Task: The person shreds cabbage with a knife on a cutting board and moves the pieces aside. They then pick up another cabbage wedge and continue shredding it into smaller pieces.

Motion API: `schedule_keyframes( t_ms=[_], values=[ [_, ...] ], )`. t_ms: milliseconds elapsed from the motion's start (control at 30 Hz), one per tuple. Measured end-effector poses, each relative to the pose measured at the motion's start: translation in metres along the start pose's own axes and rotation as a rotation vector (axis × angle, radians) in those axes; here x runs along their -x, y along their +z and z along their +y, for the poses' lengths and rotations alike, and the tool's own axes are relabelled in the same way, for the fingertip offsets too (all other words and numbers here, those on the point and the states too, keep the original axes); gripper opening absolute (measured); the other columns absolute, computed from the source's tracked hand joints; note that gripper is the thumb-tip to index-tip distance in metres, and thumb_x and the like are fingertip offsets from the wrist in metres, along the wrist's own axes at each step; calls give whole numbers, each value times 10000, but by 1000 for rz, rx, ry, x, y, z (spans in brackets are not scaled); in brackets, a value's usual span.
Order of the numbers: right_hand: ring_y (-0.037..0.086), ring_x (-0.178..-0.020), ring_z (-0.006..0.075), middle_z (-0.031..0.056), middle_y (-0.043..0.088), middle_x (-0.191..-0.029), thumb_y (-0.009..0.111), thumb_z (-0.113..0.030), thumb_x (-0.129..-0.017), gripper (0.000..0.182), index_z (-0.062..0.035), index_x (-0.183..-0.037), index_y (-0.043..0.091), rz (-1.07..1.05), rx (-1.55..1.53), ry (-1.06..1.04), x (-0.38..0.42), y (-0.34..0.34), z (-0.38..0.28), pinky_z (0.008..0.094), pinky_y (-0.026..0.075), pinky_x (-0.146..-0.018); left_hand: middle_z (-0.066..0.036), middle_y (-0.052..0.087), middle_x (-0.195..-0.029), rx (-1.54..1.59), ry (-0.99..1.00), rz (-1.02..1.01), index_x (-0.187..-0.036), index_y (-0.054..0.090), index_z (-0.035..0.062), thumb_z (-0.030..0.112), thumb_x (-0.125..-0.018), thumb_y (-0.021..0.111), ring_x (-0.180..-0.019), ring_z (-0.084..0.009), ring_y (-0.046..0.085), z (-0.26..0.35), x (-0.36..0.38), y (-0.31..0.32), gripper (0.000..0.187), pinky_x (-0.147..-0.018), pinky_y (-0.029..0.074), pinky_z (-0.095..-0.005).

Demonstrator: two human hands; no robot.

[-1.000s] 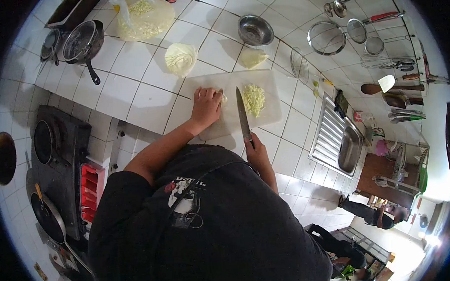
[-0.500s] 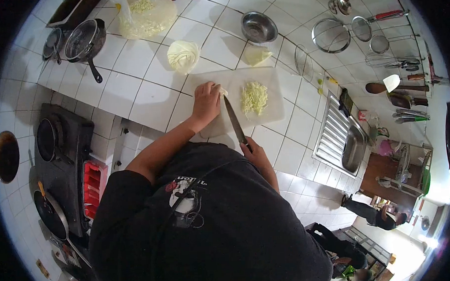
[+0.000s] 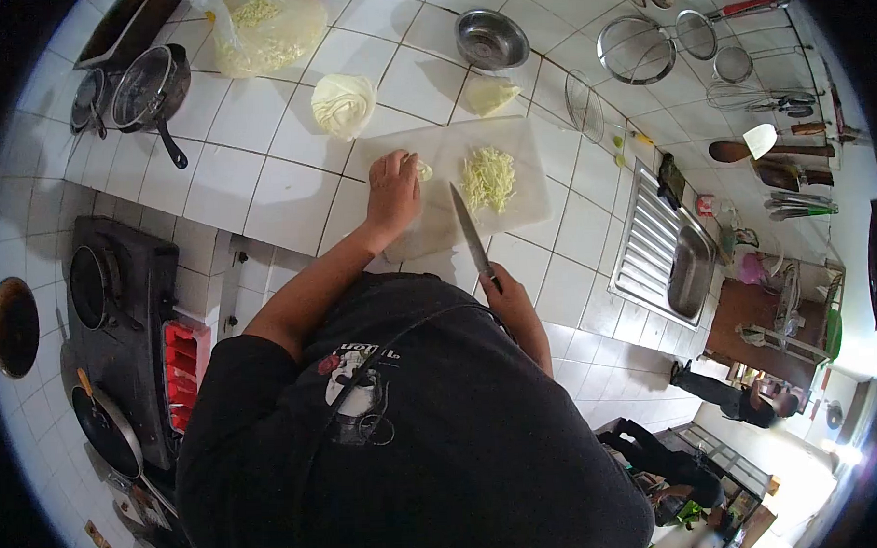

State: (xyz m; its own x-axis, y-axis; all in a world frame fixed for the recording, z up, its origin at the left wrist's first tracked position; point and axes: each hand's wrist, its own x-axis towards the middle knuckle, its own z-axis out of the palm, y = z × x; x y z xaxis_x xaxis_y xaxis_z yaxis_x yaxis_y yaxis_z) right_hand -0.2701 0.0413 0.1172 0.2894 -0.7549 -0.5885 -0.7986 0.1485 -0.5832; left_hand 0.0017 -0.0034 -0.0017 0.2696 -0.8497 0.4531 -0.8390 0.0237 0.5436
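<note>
The right hand [image 3: 507, 287], wrapped round the knife [image 3: 470, 225], has drawn it away from the cabbage piece [image 3: 424, 169] the left hand [image 3: 393, 192] pinches, so slicing seems paused.

Cabbage shreds [image 3: 489, 180] pale grn, board [image 3: 429, 223] wht, knife blade [image 3: 470, 226] gry.

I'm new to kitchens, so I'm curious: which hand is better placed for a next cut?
Probably the right hand: it grips the knife, its blade over the cutting board. The left hand is at the cabbage piece.
</note>
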Motion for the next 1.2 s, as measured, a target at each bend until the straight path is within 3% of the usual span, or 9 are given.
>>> schedule_keyframes(
  t_ms=[167, 300, 400, 467, 667, 700, 767, 967, 1200],
  values=[
    [704, -732, 377, 261, 701, -886, 529, -295, -1038, 407, -96, -1393, 537, 97, 37, -6, -12, -2, 7, 467, 539, -709, -169, 554, -1214, 27, 12, -89, -1277, 599, 27, 106, -888, 648, -1158, -379, 523, 3, -3, -10, 400, -1042, 378, -518],
    [706, -767, 427, 288, 698, -886, 524, -276, -1035, 491, -119, -1493, 445, 168, 45, -150, -30, 8, -2, 488, 542, -730, -151, 565, -1190, -6, 73, -99, -1275, 601, 40, 144, -880, 662, -1153, -352, 531, 6, -2, -12, 413, -1044, 371, -539],
    [686, -880, 507, 336, 689, -919, 516, -250, -1029, 603, -152, -1585, 306, 30, -87, 40, -42, 9, -49, 539, 528, -796, -103, 603, -1111, -77, 92, -91, -1220, 626, 77, 216, -892, 660, -1093, -292, 568, 8, -2, -9, 358, -1068, 342, -561],
    [672, -586, 328, 242, 671, -749, 511, -207, -1028, 631, -195, -1612, 271, 181, 114, -289, -67, 24, -37, 452, 527, -558, -81, 605, -1034, -48, 130, -97, -1144, 641, 112, 225, -892, 665, -1074, -275, 581, 4, 0, -6, 277, -1059, 333, -571],
    [646, -506, 349, 266, 665, -728, 465, -177, -1027, 640, -207, -1622, 231, 113, 237, -249, -79, 16, -77, 465, 559, -566, -68, 601, -1003, -84, 189, -223, -1136, 640, 147, 234, -901, 686, -1048, -285, 599, 12, 0, -16, 255, -1055, 341, -561],
    [646, -506, 349, 266, 665, -728, 465, -177, -1027, 640, -207, -1622, 231, 108, 242, -253, -74, 10, -85, 465, 559, -566, -68, 601, -1003, -86, 182, -220, -1136, 640, 147, 234, -901, 686, -1048, -285, 599, 11, 0, -17, 255, -1055, 341, -561],
    [659, -901, 545, 370, 671, -924, 446, -184, -1013, 667, -150, -1624, 180, -33, 257, -123, -59, -2, -101, 616, 497, -831, -69, 600, -1006, -101, 203, -225, -1109, 653, 140, 225, -891, 691, -1045, -281, 599, 11, 1, -17, 238, -1055, 345, -554],
    [670, -871, 538, 373, 671, -903, 420, -187, -1018, 687, -146, -1634, 120, 106, 267, -275, -85, 33, -63, 620, 504, -817, -79, 586, -1030, -44, 204, -187, -1059, 670, 120, 205, -877, 693, -1070, -280, 586, 9, 1, -15, 202, -1063, 343, -554],
    [660, -874, 553, 382, 665, -893, 440, -181, -1011, 719, -158, -1637, 86, 4, 250, -203, -81, 14, -78, 621, 506, -825, -67, 583, -1064, -21, 191, -192, -1001, 679, 123, 184, -880, 687, -1105, -268, 576, 12, -2, -15, 135, -1085, 331, -565]
  ],
)
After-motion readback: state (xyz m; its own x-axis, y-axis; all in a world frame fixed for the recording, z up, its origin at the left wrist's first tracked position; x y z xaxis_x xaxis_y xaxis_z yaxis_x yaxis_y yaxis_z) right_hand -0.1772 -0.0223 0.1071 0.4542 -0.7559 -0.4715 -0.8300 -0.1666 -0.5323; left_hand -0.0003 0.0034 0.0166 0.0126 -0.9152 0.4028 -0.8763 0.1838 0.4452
